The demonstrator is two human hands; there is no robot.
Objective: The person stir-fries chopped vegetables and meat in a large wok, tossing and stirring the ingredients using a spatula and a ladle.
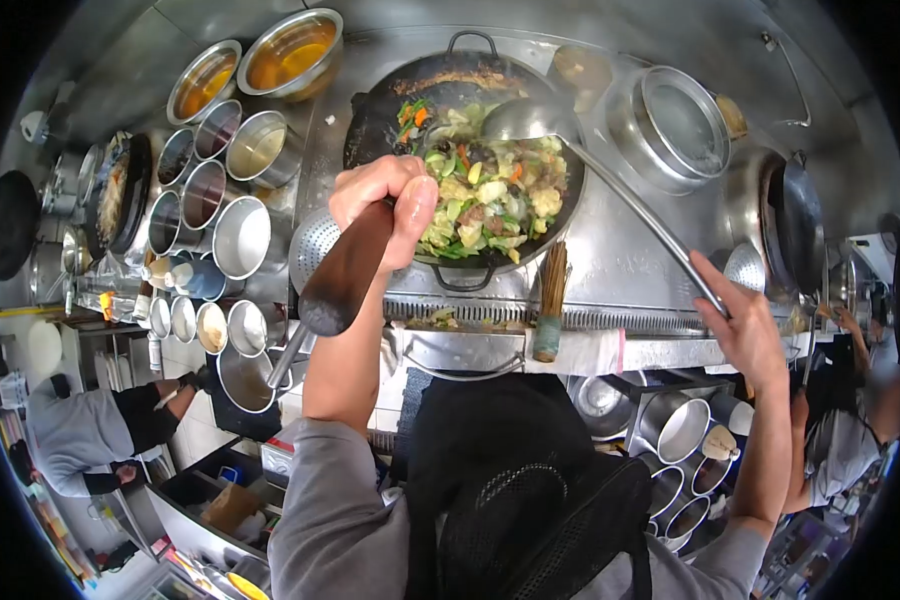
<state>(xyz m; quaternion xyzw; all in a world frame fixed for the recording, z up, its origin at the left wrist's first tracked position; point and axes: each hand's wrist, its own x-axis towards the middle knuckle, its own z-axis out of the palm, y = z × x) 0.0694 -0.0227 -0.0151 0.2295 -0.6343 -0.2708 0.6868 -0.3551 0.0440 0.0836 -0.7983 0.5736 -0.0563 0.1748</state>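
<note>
Head, ladle crossing wok rim, pot apart

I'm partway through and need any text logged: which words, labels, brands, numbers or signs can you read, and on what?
None can be read.
White-and-red boxy item below the counter: any print is too small and blurred to read.
Dark brown wooden handle: no lettering visible.
Long silver metal ladle: no lettering visible.
Round black metal wok: no lettering visible.
</note>
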